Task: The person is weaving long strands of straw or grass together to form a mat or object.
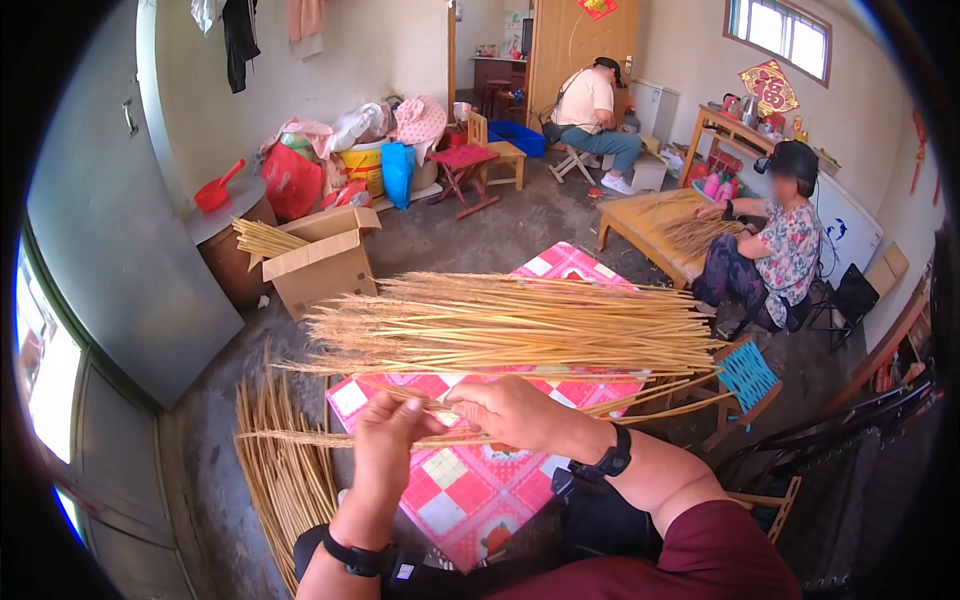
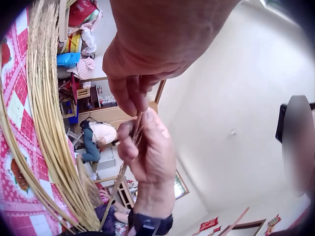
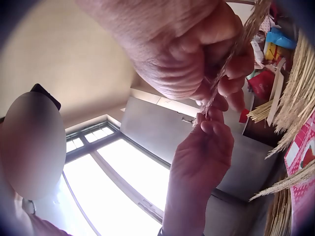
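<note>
In front of my chest both hands pinch the feathery head of one dried reed stalk (image 2: 119, 178). My left hand (image 1: 385, 440) nips it between thumb and fingers. Close beside it, my right hand (image 1: 510, 412) grips the same stalk with curled fingers, and the right wrist view shows its plume (image 3: 238, 49) running through them. Below the hands, a few loose reeds (image 1: 335, 438) lie across a pink-and-white checked cloth (image 1: 445, 490). A thick pile of reeds (image 1: 560, 322) spreads just beyond, plumes toward the left.
More reeds (image 1: 285, 470) stand on the floor at my left. A cardboard box (image 1: 320, 270) holds cut stalks. A stool with blue webbing (image 1: 748, 376) is at the right. One person (image 1: 785, 235) works at a low wooden table (image 1: 645, 215); another (image 1: 590, 105) sits farther back.
</note>
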### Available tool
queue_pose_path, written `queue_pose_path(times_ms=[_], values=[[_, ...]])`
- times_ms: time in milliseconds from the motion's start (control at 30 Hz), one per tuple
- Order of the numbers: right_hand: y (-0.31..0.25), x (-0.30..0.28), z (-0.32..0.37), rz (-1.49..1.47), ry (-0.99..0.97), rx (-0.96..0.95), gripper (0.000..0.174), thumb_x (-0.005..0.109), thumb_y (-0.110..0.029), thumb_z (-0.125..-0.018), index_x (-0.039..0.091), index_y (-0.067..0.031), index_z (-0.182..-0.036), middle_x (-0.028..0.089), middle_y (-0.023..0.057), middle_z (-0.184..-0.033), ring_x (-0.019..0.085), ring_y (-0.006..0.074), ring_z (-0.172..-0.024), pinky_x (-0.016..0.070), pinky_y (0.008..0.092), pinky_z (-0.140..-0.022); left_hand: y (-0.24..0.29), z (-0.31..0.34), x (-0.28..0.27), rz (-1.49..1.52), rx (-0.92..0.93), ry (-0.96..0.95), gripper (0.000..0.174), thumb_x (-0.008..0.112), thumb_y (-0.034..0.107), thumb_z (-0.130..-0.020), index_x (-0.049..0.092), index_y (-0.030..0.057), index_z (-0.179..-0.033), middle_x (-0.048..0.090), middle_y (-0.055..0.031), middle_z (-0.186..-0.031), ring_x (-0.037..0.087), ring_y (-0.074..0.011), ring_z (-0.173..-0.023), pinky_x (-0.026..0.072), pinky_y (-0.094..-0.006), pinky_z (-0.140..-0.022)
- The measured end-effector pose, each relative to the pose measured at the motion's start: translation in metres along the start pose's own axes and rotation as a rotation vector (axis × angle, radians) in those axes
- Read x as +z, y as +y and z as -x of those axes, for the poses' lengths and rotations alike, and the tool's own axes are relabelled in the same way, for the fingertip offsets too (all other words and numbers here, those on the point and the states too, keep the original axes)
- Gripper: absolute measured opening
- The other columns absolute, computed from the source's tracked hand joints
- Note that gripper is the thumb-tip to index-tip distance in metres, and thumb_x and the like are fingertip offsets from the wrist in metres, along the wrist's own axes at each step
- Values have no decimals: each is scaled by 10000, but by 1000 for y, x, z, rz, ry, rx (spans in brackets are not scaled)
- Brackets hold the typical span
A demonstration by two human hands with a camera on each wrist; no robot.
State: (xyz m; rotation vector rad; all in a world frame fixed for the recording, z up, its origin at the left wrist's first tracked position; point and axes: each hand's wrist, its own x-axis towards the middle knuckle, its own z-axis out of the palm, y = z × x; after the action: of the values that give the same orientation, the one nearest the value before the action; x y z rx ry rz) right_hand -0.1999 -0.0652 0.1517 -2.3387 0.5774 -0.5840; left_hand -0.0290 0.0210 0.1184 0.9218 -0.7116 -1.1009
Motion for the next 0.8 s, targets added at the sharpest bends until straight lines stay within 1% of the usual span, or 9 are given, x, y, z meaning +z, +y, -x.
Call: queue_pose_path(times_ms=[67,100,133,200,267,367,467,567,800], values=[[10,3,-3,15,-20,-12,197,517,-189,-930,619,-21,-951,612,149,-700,624,301,-669,467,378,-601,-11,6,8,-90,-49,-27,85,506,20,-919,588,3,-936,641,-99,-826,627,-164,-634,569,-308,-627],[17,6,-4,21,-35,-15,197,508,-177,-933,619,-14,-942,611,151,-714,622,301,-685,468,381,-616,-15,4,7,-138,-36,-14,86,503,19,-919,586,3,-933,641,-99,-832,623,-159,-633,569,-307,-630],[27,9,-6,35,-32,-128,184,509,-149,-926,618,-1,-914,615,151,-770,615,289,-718,470,374,-663,-18,0,5,-188,-38,11,86,500,18,-919,584,2,-929,640,-98,-839,619,-155,-632,568,-306,-633],[30,16,-6,-227,-23,14,165,526,-130,-917,610,11,-901,620,124,-825,611,217,-761,466,341,-685,-18,1,1,-252,-46,55,84,495,22,-919,576,0,-916,640,-97,-849,610,-145,-628,566,-301,-642],[24,13,-6,-230,-31,34,142,544,-112,-909,611,11,-879,608,66,-739,583,131,-686,463,301,-631,-14,0,3,-257,-44,54,83,498,38,-923,568,1,-900,639,-96,-852,602,-138,-619,561,-293,-644],[24,10,-4,-277,-20,98,129,550,-109,-911,615,-5,-871,583,15,-660,521,64,-582,428,252,-537,-14,0,6,-227,-70,10,102,515,81,-938,567,5,-895,638,-98,-849,597,-134,-607,548,-279,-624],[27,5,-4,-342,-19,172,126,554,-118,-916,614,-20,-863,569,-13,-612,458,33,-497,368,220,-456,-19,-4,6,-185,-92,-31,103,540,117,-942,573,25,-909,642,-90,-826,589,-127,-577,538,-274,-600],[27,-1,-3,-363,-8,198,147,545,-111,-903,603,3,-832,600,53,-614,543,82,-520,433,258,-484,-24,-7,7,-153,-118,-39,89,544,114,-941,580,34,-925,648,-84,-809,583,-124,-561,537,-280,-598],[32,-9,2,-362,21,213,169,534,-127,-923,600,11,-849,591,55,-604,546,94,-553,431,266,-520,-28,-11,17,-96,-145,-47,111,504,80,-950,586,16,-992,650,-97,-834,578,-127,-560,555,-301,-635]])
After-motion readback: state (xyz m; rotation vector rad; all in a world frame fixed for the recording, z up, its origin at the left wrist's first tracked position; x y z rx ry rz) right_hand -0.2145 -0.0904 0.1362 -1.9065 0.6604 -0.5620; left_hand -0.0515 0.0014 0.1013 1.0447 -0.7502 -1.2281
